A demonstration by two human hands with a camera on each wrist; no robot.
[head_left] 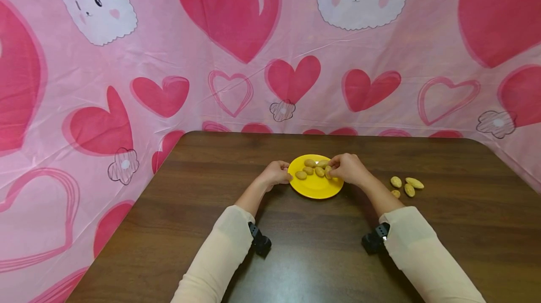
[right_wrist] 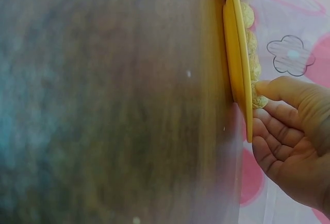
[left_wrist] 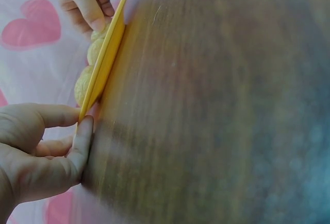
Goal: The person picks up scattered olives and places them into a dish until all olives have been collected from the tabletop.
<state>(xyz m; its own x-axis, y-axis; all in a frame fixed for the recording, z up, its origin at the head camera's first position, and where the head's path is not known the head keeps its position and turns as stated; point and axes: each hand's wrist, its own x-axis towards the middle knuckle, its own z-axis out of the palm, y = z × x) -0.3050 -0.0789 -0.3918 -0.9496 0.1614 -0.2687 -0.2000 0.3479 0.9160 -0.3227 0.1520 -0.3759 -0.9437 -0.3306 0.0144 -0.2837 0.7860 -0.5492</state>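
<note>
A round yellow plate (head_left: 318, 191) lies on the table with several oval, rough-skinned tan nuts (head_left: 301, 174) on it. My left hand (head_left: 276, 173) pinches the plate's left rim; in the left wrist view the thumb is below the edge and a finger above. Over the plate's right side, my right hand (head_left: 350, 169) pinches one tan nut (right_wrist: 259, 100) between thumb and fingers, low over the surface. Its other fingers curve close to the rim in the right wrist view. The fingers partly hide that nut in the head view.
Right of the plate, several more tan nuts (head_left: 409, 190) lie loose on the brown wooden table (head_left: 190, 176), close to the right forearm. A pink cloth (head_left: 241, 96) printed with hearts hangs behind the table's far edge and along its left.
</note>
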